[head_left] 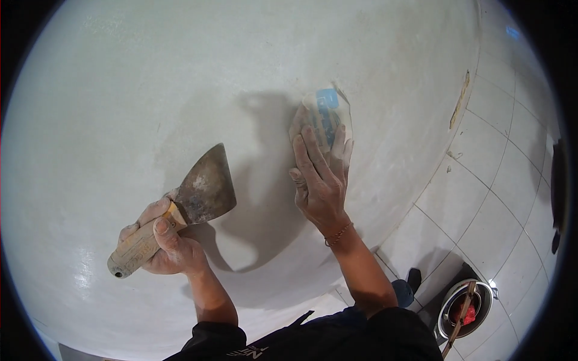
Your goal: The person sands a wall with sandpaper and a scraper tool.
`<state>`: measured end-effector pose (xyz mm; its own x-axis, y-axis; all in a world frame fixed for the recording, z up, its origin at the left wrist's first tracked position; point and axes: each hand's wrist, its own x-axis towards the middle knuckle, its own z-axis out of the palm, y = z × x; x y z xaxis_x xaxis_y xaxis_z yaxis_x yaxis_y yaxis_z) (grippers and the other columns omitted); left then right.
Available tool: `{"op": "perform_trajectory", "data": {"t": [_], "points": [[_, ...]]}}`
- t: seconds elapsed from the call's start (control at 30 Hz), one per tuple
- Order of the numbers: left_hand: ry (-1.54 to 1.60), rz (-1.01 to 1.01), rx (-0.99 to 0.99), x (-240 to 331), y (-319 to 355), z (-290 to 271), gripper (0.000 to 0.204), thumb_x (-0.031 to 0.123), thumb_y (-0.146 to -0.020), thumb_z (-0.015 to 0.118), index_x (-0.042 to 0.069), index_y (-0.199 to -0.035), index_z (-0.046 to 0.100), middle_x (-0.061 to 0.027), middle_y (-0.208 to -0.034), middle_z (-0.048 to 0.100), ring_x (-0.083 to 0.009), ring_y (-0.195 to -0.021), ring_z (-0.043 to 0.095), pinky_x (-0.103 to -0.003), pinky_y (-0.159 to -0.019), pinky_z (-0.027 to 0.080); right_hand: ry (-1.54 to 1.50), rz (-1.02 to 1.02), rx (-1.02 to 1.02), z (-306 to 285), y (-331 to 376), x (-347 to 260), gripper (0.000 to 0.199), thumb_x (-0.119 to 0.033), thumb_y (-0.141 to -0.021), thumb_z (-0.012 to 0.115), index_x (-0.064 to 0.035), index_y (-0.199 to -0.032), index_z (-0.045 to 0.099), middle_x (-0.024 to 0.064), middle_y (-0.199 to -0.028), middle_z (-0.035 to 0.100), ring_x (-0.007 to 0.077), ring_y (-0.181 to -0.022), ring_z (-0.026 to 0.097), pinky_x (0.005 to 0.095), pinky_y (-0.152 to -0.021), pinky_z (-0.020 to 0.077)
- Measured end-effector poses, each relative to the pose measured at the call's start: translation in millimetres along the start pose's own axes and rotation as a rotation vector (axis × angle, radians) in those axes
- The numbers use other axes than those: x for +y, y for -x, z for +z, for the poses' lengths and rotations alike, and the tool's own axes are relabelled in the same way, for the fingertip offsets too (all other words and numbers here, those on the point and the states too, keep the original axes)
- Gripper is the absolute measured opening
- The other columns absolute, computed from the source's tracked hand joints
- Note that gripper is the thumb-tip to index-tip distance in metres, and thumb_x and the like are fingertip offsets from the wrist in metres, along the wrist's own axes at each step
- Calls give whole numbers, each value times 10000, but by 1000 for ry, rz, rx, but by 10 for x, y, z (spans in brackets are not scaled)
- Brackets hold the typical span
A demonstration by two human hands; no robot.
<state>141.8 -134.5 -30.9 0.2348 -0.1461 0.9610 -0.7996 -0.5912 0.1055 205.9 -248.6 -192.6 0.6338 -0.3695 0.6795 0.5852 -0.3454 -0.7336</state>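
My left hand (174,243) is closed round the worn, pale handle of a putty knife (208,186). Its broad, stained metal blade points up and to the right, and its shadow falls on the pale wall (150,72). Higher up and to the right, my right hand (322,180) presses a thin, dusty, off-white sheet with blue print (330,111) flat against the wall. The fingers lie stretched over the sheet's lower part, while its upper part shows past the fingertips. White dust coats both hands. The sheet's underside is hidden.
A pale tiled floor (481,198) runs down the right side, meeting the wall along a curved edge. Near that edge lies a brownish strip (460,99). At the lower right stands a round bucket (442,325) with a red thing (467,314) and a stick (460,322).
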Motion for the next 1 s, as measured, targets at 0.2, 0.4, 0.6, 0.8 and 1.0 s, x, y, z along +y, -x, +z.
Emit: {"op": "perform_trajectory", "data": {"t": [0.2, 0.4, 0.6, 0.8, 1.0], "points": [[-60, -4, -19, 4, -5, -48, 289, 158, -844, 584, 63, -932, 325, -147, -747, 621, -196, -698, 642, -338, -671, 560, 56, -81, 34, -62, -242, -135, 407, -308, -894, 435, -51, -1196, 525, 58, -1321, 434, 431, -1277, 224, 562, -1042, 142], [-85, -6, 10, 36, 6, -28, 288, 164, -841, 586, 61, -914, 327, -139, -752, 621, -190, -682, 640, -339, -673, 561, 31, -53, 5, -60, -130, -96, 381, -284, -898, 428, -56, -1182, 540, 49, -1350, 397, 431, -1285, 206, 564, -1041, 134], [-72, -6, -17, 11, 8, -49, 285, 163, -836, 593, 62, -905, 336, -136, -754, 622, -193, -702, 640, -347, -680, 558, 79, -64, -84, -106, 17, 74, 396, -294, -892, 434, -41, -1179, 538, 55, -1344, 406, 428, -1284, 213, 567, -1037, 142], [-72, -33, 1, 12, -2, -43, 300, 158, -829, 603, 63, -921, 334, -143, -737, 623, -207, -701, 642, -367, -690, 555, -64, -74, 1, -59, -247, -133, 398, -277, -820, 535, -85, -1168, 556, 32, -1372, 369, 430, -1295, 180, 613, -1022, 64], [-45, -54, 0, 53, 8, -47, 294, 148, -833, 597, 63, -940, 337, -154, -744, 629, -218, -714, 639, -385, -713, 544, 24, 3, -105, -127, 49, -111, 396, -257, -808, 547, -97, -1170, 554, 23, -1363, 383, 432, -1292, 189, 623, -1005, 117]]}}
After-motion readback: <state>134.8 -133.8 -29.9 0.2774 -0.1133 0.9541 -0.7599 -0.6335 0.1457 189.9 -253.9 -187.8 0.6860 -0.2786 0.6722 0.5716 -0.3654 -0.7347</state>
